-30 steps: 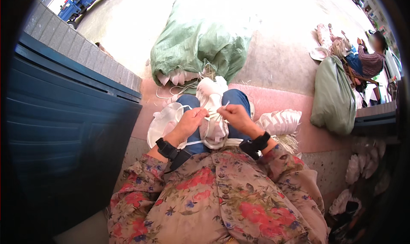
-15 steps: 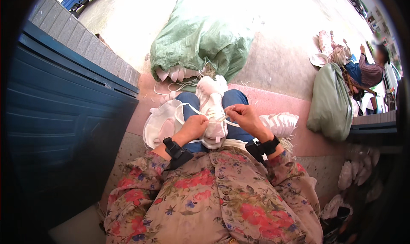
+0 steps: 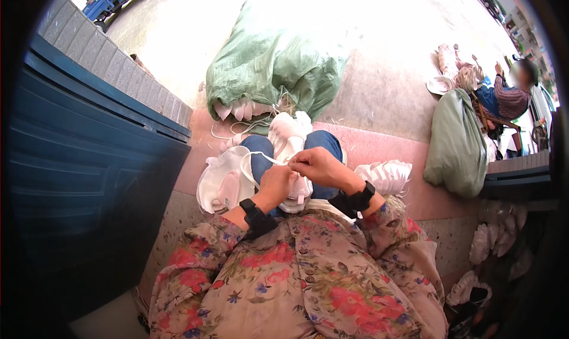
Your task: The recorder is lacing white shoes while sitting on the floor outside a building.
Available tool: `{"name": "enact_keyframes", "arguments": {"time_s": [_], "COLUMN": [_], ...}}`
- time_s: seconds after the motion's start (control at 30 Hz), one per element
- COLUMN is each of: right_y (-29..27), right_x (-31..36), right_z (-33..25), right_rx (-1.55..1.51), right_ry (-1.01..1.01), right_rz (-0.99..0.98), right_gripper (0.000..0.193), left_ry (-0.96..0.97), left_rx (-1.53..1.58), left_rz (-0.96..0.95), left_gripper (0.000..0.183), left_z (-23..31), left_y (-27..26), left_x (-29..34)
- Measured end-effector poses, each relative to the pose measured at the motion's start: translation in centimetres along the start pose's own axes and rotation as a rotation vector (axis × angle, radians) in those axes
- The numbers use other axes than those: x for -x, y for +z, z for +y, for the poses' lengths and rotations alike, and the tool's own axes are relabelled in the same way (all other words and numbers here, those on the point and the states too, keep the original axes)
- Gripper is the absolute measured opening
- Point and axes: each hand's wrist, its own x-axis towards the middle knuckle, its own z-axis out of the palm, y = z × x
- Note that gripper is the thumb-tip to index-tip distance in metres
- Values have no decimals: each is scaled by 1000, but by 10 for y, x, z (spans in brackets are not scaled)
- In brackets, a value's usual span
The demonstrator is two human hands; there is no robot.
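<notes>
A white sneaker [image 3: 285, 131] rests between my knees, toe pointing away from me. Both of my hands are over its laced part. My left hand [image 3: 277, 183] is closed, fingers pinched at a white shoelace [image 3: 261, 155] whose loop runs out to the left. Close against it, my right hand [image 3: 315, 164] has thumb and fingers pinched on the lace too. Where the two hands meet, the fingers cover the eyelets and part of the lace. Left of my knee lies a white, rounded, open thing [image 3: 208, 182] with a pinkish piece in it.
Ahead stands a large green woven sack [image 3: 267, 72] with white pieces at its mouth. A stack of white pieces [image 3: 385, 176] lies right of my knee. Farther right are a full green sack [image 3: 455, 143] and a seated person [image 3: 511, 99]. A blue door [image 3: 95, 167] borders the left.
My right hand has moved left and its fingers have come in beside my left hand. The left hand has shifted slightly down. The sneaker stays between my knees.
</notes>
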Motion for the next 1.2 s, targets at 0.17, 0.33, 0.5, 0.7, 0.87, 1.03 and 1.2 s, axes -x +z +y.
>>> {"name": "enact_keyframes", "arguments": {"time_s": [0.17,0.33,0.5,0.7,0.87,1.03,1.2], "right_y": [0,5,-5,36,44,47,50], "right_x": [-20,-28,14,50,42,35,34], "right_z": [-11,-17,14,53,57,55,70], "right_rx": [163,119,121,165,113,71,62], "right_ry": [-50,-358,59,268,303,309,348], "right_rz": [-92,299,233,132,251,370,362], "right_gripper": [19,31,14,17,18,21,21], "left_ry": [-9,-143,-232,-301,-284,-313,-70], "left_rx": [31,400,382,473,438,487,196], "left_rz": [-35,-191,-204,-179,-175,-189,29], "left_gripper": [21,26,33,28,26,26,26], "left_z": [-1,-7,-6,-4,-2,-5,-7], "left_y": [4,0,3,6,4,7,14], "left_x": [-5,-12,-15,-16,-15,-15,-13]}}
